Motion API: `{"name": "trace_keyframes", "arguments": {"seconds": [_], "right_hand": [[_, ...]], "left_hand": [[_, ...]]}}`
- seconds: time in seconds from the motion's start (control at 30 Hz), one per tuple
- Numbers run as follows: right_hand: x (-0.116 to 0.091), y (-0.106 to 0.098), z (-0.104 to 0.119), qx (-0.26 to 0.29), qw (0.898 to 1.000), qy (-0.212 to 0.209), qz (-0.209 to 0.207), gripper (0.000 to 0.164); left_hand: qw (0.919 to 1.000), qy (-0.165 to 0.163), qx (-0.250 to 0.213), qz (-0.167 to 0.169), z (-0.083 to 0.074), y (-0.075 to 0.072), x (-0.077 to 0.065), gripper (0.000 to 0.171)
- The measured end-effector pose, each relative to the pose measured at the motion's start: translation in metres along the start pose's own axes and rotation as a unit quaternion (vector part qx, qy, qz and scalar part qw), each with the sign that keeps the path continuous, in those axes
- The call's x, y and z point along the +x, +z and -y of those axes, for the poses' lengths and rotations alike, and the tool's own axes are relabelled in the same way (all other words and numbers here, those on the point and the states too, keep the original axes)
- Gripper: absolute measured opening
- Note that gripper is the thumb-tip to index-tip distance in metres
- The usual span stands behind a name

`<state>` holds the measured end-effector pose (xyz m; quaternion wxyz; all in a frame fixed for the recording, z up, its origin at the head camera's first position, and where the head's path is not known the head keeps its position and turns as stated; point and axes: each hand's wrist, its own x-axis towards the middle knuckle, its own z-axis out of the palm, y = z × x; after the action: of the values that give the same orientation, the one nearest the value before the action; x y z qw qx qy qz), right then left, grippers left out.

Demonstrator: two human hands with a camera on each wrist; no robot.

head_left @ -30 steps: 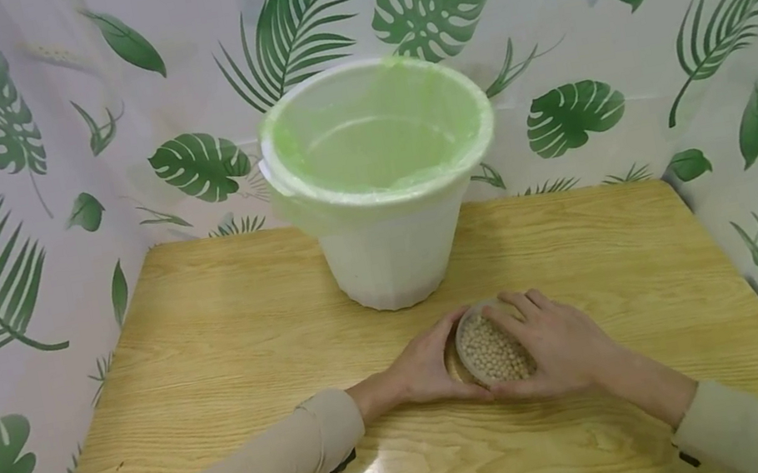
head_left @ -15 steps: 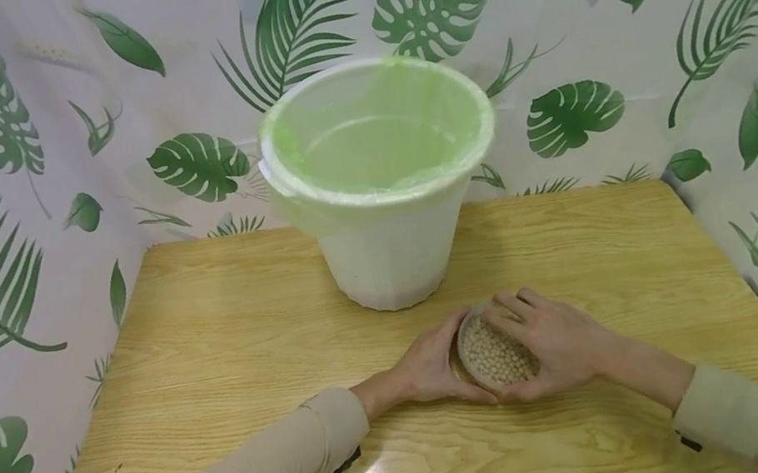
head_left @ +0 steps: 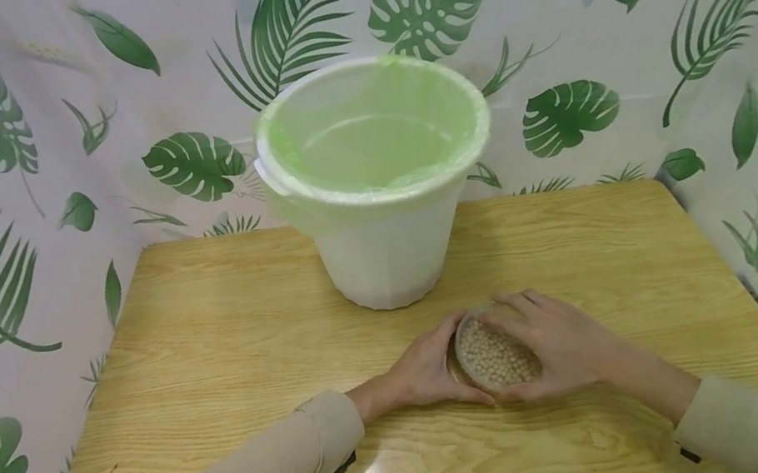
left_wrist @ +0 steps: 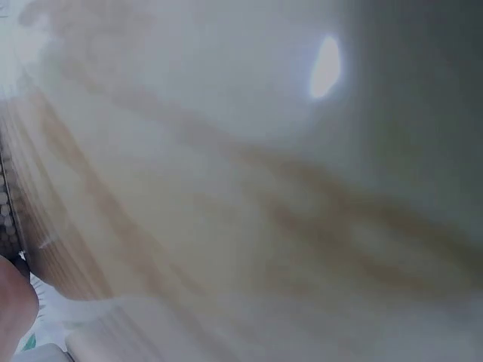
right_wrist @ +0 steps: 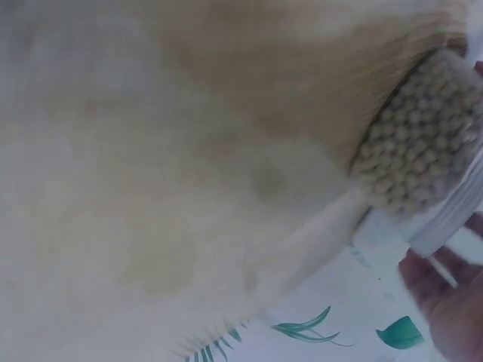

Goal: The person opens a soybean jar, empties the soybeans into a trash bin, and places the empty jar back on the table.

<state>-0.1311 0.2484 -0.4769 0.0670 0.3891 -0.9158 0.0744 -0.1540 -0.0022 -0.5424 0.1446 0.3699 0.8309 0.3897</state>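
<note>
Head view shows your left hand [head_left: 427,370] in the lower middle of the frame, its fingers curled against the left side of a small round container of pale beans [head_left: 494,353]. Just to its right, your right hand [head_left: 557,340] curves over the container's top and right side, with the fingertips lying across the far rim. The container sits between both hands, low on the wooden table [head_left: 218,358], slightly right of centre.

Compared with a second ago, little has changed: your right fingers have crept a touch further over the rim and the view has drifted slightly, while the container has stayed on the same spot. That suggests you have settled a two-handed hold and not begun to lift.

Above the hands, at upper centre, stands a white bucket [head_left: 390,256] lined with a green bag [head_left: 372,132], well apart from the container. A leaf-printed curtain [head_left: 614,17] fills the background.

Left wrist view is blurred wood. Right wrist view shows the beans at the right edge and your fingertips [right_wrist: 445,298] below them.
</note>
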Motion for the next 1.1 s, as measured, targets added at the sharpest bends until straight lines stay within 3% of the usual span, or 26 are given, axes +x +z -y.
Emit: {"name": "trace_keyframes", "arguments": {"seconds": [0.2,0.43,0.8,1.1], "right_hand": [[-0.011,-0.001,0.018,0.002,0.993,0.117,-0.015,0.102],[-0.011,0.005,0.031,0.0,0.987,0.161,-0.014,0.103],[-0.005,0.006,0.023,-0.002,0.991,0.131,-0.018,0.1],[-0.001,0.008,0.004,0.009,0.998,0.051,-0.032,0.102]], "left_hand": [[0.9996,-0.005,-0.016,-0.022,-0.002,0.001,-0.007,0.12],[0.9996,-0.008,-0.005,-0.025,-0.002,0.001,-0.009,0.117],[0.9998,-0.002,0.0,-0.017,0.001,-0.001,-0.003,0.117],[0.9997,-0.011,-0.023,-0.004,0.001,-0.003,-0.001,0.118]]}}
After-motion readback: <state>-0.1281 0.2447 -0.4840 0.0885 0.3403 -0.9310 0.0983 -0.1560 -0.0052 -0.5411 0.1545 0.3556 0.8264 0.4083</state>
